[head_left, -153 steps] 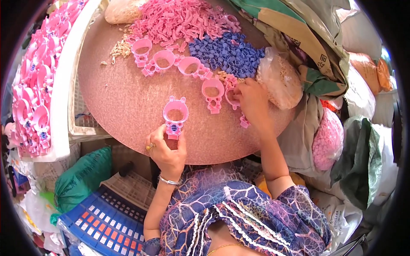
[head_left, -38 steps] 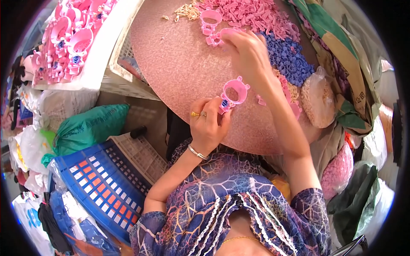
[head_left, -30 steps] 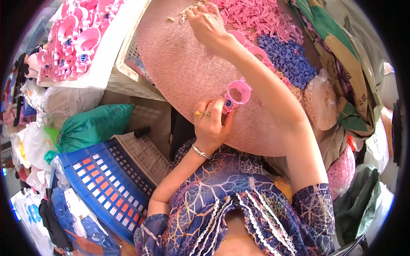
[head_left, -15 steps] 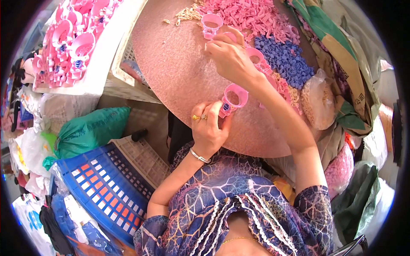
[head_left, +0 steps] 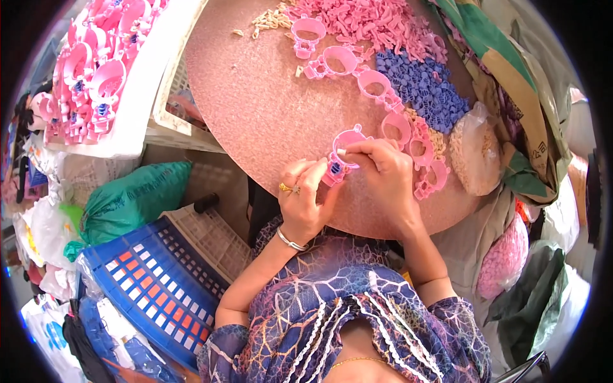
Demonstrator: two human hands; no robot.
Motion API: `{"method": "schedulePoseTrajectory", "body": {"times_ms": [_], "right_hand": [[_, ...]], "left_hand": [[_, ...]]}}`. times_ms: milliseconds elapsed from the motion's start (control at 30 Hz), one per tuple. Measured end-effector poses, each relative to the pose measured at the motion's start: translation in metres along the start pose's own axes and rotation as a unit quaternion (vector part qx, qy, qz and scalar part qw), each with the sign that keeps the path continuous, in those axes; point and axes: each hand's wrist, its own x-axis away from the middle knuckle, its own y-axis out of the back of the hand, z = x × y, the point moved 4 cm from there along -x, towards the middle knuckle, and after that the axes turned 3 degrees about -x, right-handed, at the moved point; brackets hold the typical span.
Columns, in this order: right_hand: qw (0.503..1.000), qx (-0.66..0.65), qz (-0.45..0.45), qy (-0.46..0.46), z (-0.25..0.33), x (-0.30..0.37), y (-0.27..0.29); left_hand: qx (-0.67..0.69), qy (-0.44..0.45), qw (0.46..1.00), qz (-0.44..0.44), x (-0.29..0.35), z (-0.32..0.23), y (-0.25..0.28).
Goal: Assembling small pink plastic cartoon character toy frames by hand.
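Observation:
A pink plastic ring-shaped piece (head_left: 348,138) with a small blue insert is pinched at its lower end by my left hand (head_left: 304,199), near the front edge of the round table (head_left: 268,121). My right hand (head_left: 388,175) is at the ring's right side, thumb and fingers closed together. A small pale spot shows at its fingertips; whether that is a nail or a tiny part I cannot make out. Beyond, several similar pink ring pieces (head_left: 340,60) lie in a curved row. Behind them are heaps of small pink parts (head_left: 364,22) and blue parts (head_left: 418,86).
Cream parts (head_left: 271,20) lie at the far left of the table, and a clear bag of beige parts (head_left: 476,153) at its right edge. Left stands a white box (head_left: 115,143) full of pink pieces. A blue basket (head_left: 131,246) and a green bag (head_left: 137,191) lie below.
My right hand has come back from the row of pink rings to the piece in my left hand. My left hand has stayed nearly in place, still holding it.

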Motion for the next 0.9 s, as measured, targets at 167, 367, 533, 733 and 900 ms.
{"method": "schedulePoseTrajectory", "body": {"times_ms": [167, 367, 533, 733, 900], "right_hand": [[0.992, 0.086, 0.014, 0.096, 0.006, 0.006, -0.003], [0.98, 0.155, 0.026, 0.125, 0.013, 0.007, -0.005], [0.978, 0.159, 0.039, 0.13, 0.022, 0.004, -0.005], [0.974, 0.15, 0.076, 0.151, 0.026, -0.006, 0.001], [0.983, 0.154, 0.049, 0.081, 0.026, -0.005, -0.002]], "left_hand": [[0.03, -0.033, 0.999, -0.01, 0.0, -0.001, 0.0], [0.041, -0.051, 0.998, -0.02, -0.001, -0.002, 0.0], [0.05, -0.069, 0.996, -0.031, -0.002, -0.003, 0.003], [0.078, -0.061, 0.995, -0.026, 0.0, 0.0, 0.004], [0.064, -0.064, 0.996, -0.019, 0.0, 0.001, 0.004]]}}
